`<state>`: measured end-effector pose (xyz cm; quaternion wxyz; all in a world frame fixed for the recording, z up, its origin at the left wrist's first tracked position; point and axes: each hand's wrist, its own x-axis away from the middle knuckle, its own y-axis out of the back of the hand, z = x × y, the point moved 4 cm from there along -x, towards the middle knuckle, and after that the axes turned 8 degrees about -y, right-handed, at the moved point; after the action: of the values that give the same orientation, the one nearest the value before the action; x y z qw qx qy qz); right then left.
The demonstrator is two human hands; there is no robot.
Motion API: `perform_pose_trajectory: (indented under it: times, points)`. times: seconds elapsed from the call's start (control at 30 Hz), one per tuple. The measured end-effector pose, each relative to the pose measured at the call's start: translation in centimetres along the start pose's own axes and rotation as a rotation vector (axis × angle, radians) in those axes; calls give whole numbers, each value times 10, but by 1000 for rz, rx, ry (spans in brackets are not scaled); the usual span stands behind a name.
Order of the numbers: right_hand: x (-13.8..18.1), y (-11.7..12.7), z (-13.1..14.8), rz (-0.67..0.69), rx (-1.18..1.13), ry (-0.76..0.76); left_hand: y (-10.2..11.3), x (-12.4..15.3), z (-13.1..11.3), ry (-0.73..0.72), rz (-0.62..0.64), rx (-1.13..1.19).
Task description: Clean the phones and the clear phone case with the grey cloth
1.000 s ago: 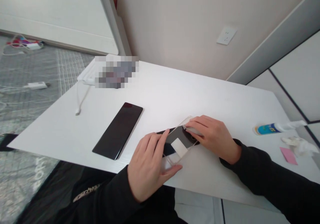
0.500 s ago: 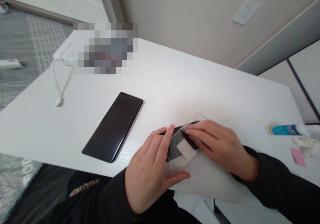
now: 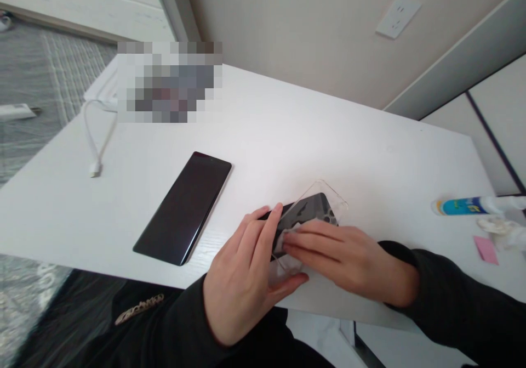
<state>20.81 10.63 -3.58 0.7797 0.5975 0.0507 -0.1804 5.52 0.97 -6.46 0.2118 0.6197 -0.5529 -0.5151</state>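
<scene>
A clear phone case (image 3: 318, 203) with a dark phone inside lies near the front edge of the white table (image 3: 287, 137). My left hand (image 3: 242, 280) grips the case's near end, fingers along one long side and thumb along the other. My right hand (image 3: 345, 261) lies flat on the case with its fingers pressed together on a small white wipe (image 3: 287, 235). A second black phone (image 3: 183, 206) lies screen up to the left, apart from both hands.
A white charging cable (image 3: 96, 143) ends at the table's left side, beside a blurred-out object at the back left. At the right edge lie a blue-and-white tube (image 3: 468, 206), crumpled white wrapping (image 3: 499, 228) and a pink slip (image 3: 486, 249).
My right hand has slid with the wipe from the case's far end toward its near end, uncovering the phone's far part. The left hand keeps its grip.
</scene>
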Motion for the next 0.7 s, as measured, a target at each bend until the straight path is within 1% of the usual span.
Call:
perform_pose_trajectory:
  times: [0.03,0.1,0.2,0.27,0.37,0.43,0.5,0.6,0.7]
  points:
    - [0,0,5,-6,-34,30,0,0,0,-6,-5,-7]
    - [1,5,7,-44,-26,40,3,-1,-1,-34,-35,-24]
    - [3,30,0,-176,26,1,10,1,-6,-92,-107,-8]
    - [4,49,-3,-270,53,-24,13,4,-11,-141,-120,45]
    - [6,69,-1,-362,106,-53,10,13,-21,-250,-63,100]
    - [6,75,1,-393,122,-50,5,18,-24,-322,6,117]
    - [6,76,1,-393,125,-40,-1,22,-23,-365,86,124]
    - [6,78,1,-401,127,-25,-5,19,-17,-360,163,85]
    - [6,80,-2,-423,131,-27,-4,8,-10,-319,183,8]
